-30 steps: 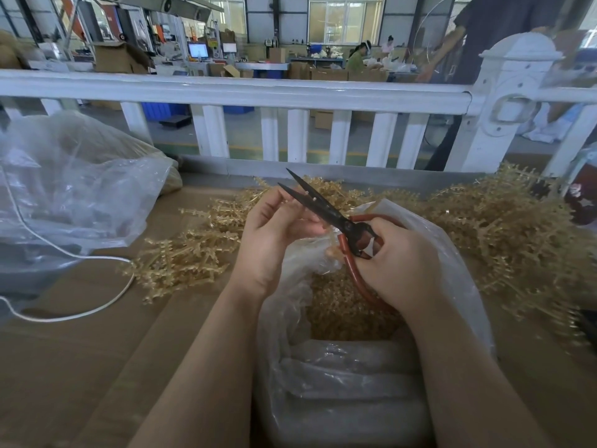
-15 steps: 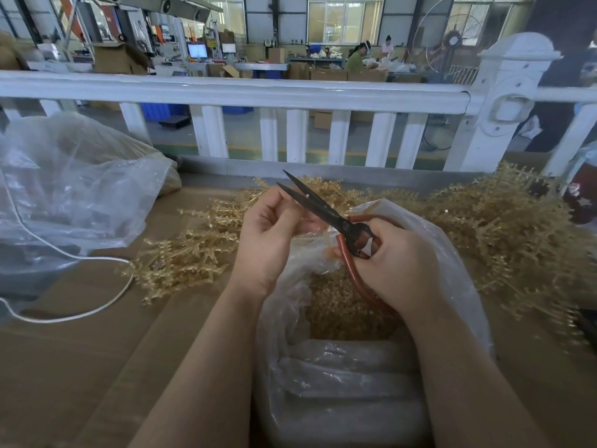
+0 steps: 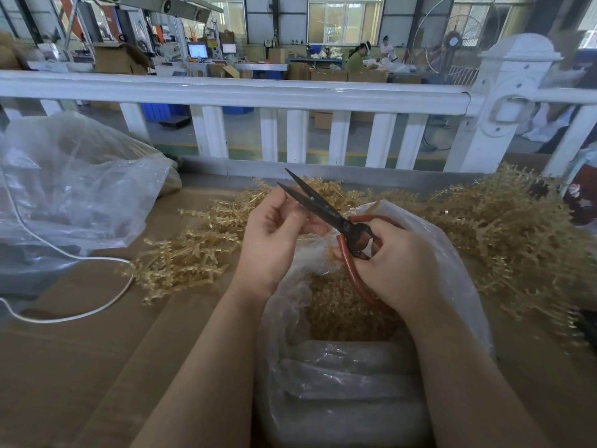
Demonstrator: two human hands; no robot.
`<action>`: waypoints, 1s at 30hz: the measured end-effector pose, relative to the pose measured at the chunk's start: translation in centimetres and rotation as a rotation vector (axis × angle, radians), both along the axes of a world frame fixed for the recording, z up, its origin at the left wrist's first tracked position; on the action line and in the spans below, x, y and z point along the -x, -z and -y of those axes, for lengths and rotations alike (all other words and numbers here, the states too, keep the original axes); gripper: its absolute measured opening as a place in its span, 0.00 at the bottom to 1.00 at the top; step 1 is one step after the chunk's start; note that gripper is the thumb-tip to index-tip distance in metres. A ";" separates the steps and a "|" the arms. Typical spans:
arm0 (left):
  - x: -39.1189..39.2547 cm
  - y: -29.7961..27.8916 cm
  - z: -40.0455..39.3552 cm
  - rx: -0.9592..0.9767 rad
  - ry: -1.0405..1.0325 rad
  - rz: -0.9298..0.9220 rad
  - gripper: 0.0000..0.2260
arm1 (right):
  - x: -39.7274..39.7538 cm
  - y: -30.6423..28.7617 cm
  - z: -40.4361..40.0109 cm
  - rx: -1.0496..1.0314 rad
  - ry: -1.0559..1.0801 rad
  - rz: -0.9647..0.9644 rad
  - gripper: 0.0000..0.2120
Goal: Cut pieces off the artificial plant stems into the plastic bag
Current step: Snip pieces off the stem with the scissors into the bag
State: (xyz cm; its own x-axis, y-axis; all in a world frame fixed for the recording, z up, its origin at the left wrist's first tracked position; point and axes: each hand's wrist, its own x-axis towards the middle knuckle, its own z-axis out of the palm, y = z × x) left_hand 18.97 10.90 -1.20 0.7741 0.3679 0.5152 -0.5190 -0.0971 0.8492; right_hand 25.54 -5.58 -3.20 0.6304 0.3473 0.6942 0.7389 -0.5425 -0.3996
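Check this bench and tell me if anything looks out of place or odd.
Little stands out. The gold stems sprawl in loose heaps on both sides of the plastic bag, and a white cord trails across the cardboard. The scissors are open very near the left hand's fingers.

Single head-worn view, wide-angle, looking forward and down from the person's own eye line. Both forearms enter from the bottom edge; left hand (image 3: 274,240) and right hand (image 3: 397,266) sit near frame centre, close to the lens, directly over the open plastic bag (image 3: 458,263) at bottom centre. The cardboard-covered worktop (image 3: 97,350) fills the lower half, near. A white railing (image 3: 226,92) crosses the upper third, just beyond the worktop's far edge. Above it, a factory hall shows far off, small and soft. Straight lines bow toward the edges, strongest at the corners. No second view, so nothing is shared.
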 end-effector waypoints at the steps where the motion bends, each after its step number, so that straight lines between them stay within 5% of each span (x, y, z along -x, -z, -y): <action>1: 0.0 0.0 0.0 -0.001 -0.002 -0.001 0.07 | 0.0 0.0 0.0 -0.003 -0.007 -0.003 0.22; 11: 0.0 0.0 -0.1 0.061 -0.042 -0.012 0.07 | -0.2 0.4 -0.3 -0.002 0.003 -0.029 0.27; 14: -0.1 0.1 -0.9 0.194 -0.236 -0.059 0.05 | -0.5 0.6 -0.4 0.072 0.031 -0.087 0.32; 16: -0.2 0.3 -1.6 0.230 -0.445 -0.157 0.05 | -1.0 0.9 -0.4 0.115 0.055 -0.138 0.27; 19: -0.5 0.8 -2.1 0.137 -0.624 -0.370 0.05 | -1.2 1.2 -0.6 0.178 0.087 -0.150 0.14; 23: -0.6 0.8 -1.7 -0.111 -0.685 -0.527 0.15 | -1.2 1.0 -0.4 0.201 0.112 -0.155 0.14; 30: 0.3 -0.4 0.1 -0.347 -0.831 -0.321 0.14 | -1.5 0.6 0.2 0.295 0.124 -0.185 0.17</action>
